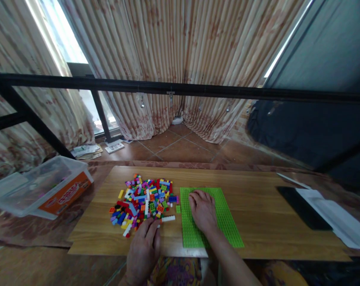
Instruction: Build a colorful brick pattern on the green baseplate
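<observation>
My left hand (144, 248) is at the near edge of a pile of mixed plastic building bricks (142, 198). Its fingers are bent and drawn together, with a small white piece showing by the fingertips; what they grip, if anything, is hidden. Just beyond those fingertips lies a long white brick (168, 218). On the studded green baseplate (227, 226), my right hand (204, 210) rests over the upper left part with curled fingers. Whatever is under them is covered by the hand. A small green brick (178, 209) sits on the table beside the baseplate's left edge.
The wooden table (257, 206) bears everything. At left stands a clear plastic tub (57, 178) with an orange label. A dark flat panel (303, 208) and white sheets (337, 218) are at the right end. A black metal bar (198, 90) crosses before the curtains (159, 47).
</observation>
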Demonstrator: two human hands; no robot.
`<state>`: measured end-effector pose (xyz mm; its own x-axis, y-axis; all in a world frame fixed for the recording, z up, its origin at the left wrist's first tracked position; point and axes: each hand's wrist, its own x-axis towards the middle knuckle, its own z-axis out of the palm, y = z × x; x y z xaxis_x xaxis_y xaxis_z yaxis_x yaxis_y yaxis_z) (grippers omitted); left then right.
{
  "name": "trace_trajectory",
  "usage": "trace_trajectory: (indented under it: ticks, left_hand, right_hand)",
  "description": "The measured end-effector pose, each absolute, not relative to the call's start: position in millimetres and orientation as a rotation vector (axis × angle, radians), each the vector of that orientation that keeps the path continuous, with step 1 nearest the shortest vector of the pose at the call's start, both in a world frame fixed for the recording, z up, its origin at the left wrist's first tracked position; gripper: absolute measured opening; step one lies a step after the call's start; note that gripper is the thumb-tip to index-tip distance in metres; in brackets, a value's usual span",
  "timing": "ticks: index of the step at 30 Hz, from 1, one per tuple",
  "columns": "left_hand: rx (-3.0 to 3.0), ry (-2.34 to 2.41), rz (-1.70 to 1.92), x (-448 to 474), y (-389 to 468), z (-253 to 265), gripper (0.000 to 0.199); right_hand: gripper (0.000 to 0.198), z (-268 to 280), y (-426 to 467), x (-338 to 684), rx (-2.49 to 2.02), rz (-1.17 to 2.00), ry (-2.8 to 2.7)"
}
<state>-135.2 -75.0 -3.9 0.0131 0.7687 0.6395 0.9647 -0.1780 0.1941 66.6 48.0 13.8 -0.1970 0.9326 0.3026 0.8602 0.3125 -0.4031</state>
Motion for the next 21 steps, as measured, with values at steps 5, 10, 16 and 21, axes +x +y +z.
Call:
trace_trajectory:
  ticks: [5,10,16,21]
  left_hand:
    - [-1.999,-1.777,-0.959,-135.0,-74.4,-3.1,0.023]
    - [-1.996,-1.761,-0.933,-134.9,-74.2,-2.2,0.022]
    - [-1.982,-1.757,-0.915,-135.6,-74.7,-2.8,0.022]
    - [-1.962,-1.770,-0.904,-135.8,-74.2,-5.3,0.023]
  right_hand:
    - [0.029,13.1,47.0,65.7,-1.581,0.150,-2.091]
    - [0.027,13.5,46.3,65.5,-1.573,0.117,-2.080]
    - [0.027,13.6,45.9,66.3,-1.561,0.096,-2.081]
    - [0.027,11.3,46.7,67.0,-1.555,0.096,-2.087]
